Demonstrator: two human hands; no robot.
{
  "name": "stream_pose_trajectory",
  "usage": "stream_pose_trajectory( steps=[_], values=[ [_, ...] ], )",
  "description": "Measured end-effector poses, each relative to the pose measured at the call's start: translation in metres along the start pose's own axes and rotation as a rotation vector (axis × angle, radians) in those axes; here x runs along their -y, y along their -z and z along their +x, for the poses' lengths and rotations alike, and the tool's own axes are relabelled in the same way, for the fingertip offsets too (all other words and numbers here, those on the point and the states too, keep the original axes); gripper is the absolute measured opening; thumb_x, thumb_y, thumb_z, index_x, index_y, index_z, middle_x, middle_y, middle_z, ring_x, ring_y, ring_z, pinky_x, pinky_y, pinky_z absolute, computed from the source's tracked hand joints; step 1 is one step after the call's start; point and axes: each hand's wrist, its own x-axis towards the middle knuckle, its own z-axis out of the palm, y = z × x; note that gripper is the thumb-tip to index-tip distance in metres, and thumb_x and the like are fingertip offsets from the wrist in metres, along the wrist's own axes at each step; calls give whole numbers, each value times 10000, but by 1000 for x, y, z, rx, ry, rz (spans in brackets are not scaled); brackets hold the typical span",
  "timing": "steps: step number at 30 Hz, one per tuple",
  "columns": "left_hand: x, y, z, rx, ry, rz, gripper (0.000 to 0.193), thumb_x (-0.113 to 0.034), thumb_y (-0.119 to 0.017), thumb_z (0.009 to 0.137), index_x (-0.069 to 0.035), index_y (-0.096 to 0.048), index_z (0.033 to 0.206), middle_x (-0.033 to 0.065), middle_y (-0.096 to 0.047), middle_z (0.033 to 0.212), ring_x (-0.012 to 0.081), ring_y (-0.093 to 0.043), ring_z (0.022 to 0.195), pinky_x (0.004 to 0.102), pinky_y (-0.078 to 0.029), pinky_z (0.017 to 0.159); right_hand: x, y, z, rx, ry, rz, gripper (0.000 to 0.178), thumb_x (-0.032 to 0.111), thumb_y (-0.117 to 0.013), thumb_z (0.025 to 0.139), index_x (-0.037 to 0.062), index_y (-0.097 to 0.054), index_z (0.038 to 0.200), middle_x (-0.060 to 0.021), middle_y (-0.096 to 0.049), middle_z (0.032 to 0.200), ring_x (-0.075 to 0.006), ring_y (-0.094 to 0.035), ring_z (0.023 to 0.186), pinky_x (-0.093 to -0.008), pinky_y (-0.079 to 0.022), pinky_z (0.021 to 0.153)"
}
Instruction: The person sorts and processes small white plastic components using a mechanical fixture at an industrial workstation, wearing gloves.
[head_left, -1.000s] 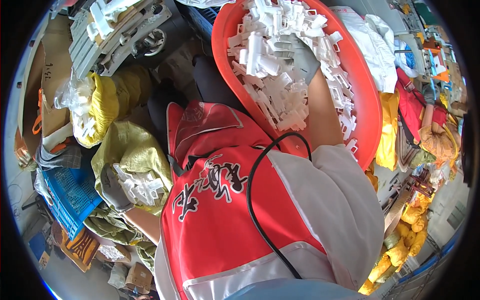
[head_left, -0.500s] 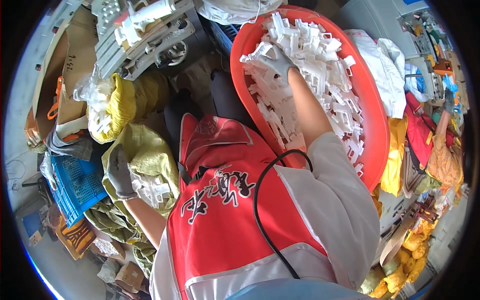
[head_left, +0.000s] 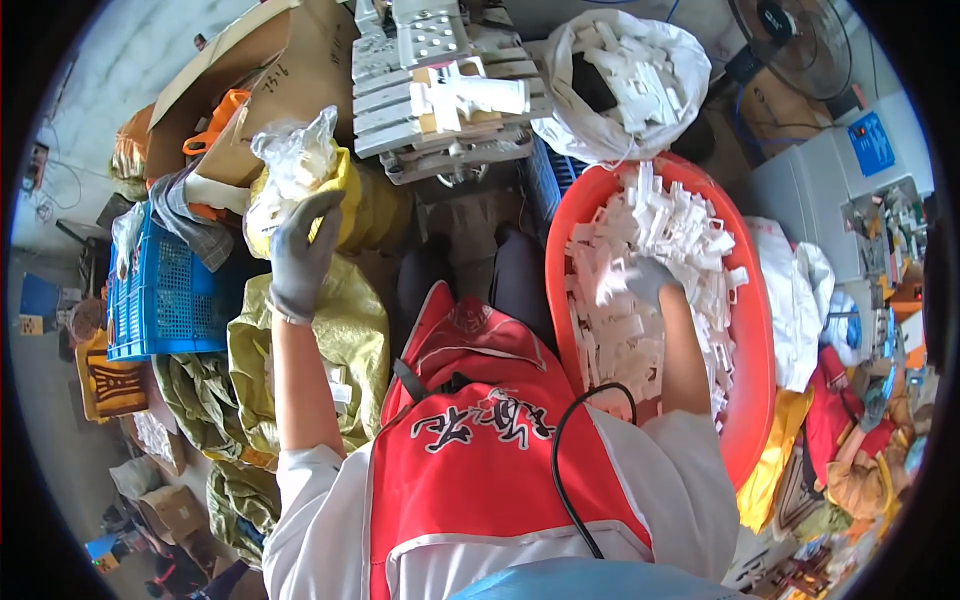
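My left hand [head_left: 303, 255], in a grey glove, is raised above an olive-yellow woven sack [head_left: 355, 300]. Its thumb and fingers are apart, and I see nothing in them. The fingertips come close to a yellow sack [head_left: 375, 205] topped with a clear plastic bag [head_left: 295, 160]. My right hand [head_left: 652, 280], gloved in grey too, is inside the red oval tub [head_left: 757, 400], over a heap of white plastic pieces [head_left: 672, 215]. Its fingers are blurred against the white; whether they hold a piece cannot be made out.
Ahead stands a metal machine with a slatted table [head_left: 385, 125], a white pistol-shaped piece [head_left: 470, 95] on it. A white sack [head_left: 690, 60] of similar pieces is beyond the tub. At left are a blue crate [head_left: 175, 300] and a cardboard box [head_left: 310, 60]. Another person's arm [head_left: 850, 445] shows far right.
The view has swung, so everything sits further right. My left hand has risen from the olive-yellow sack's opening. My right hand has drawn back nearer me within the tub.
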Motion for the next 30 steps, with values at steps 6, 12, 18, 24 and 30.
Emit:
stream_pose_trajectory(
  steps=[6, 12, 18, 24, 30],
  values=[
    [-22, -26, 82, 7, -367, 150, 297, -207, -631, 823, -37, -610, 1065, 144, -643, 1015, 326, -610, 936, 367, -479, 807, -10, -33, -69, -340, -514, 1110, 359, 66, -575, 811, 43, -535, 1167, -100, -611, 981, -143, -604, 781, -284, -495, 673],
    [-16, -52, 138, 333, -200, -31, 392, -205, -666, 785, -82, -562, 1142, 168, -622, 996, 291, -623, 878, 346, -493, 772, 29, 34, -61, -849, -161, 1614, 303, 56, -518, 895, 38, -501, 1197, -46, -528, 1110, -112, -534, 912, -243, -464, 740],
    [2, -44, 124, 34, -168, -82, 330, -117, -682, 782, -19, -585, 1082, 95, -638, 993, 153, -618, 887, 282, -490, 785, 75, 162, 12, -881, 313, 1661, 308, 84, -499, 915, 3, -484, 1212, -58, -552, 1106, -133, -539, 947, -242, -436, 810],
    [35, 2, 41, -180, 44, -37, 272, -121, -672, 796, -21, -619, 1043, 82, -665, 935, 148, -637, 853, 264, -491, 763, 127, 243, 88, -717, 416, 1238, 282, 45, -575, 867, 45, -582, 1149, -38, -571, 918, -68, -530, 718, -201, -439, 588],
    [74, 20, -48, -154, 283, -58, 254, -128, -662, 810, -42, -613, 1043, 60, -636, 876, 119, -580, 757, 250, -475, 701, 115, 255, 113, -724, 520, 551, 378, 71, -556, 886, 158, -544, 1254, -35, -625, 873, -85, -508, 618, -206, -441, 532]
  ],
)
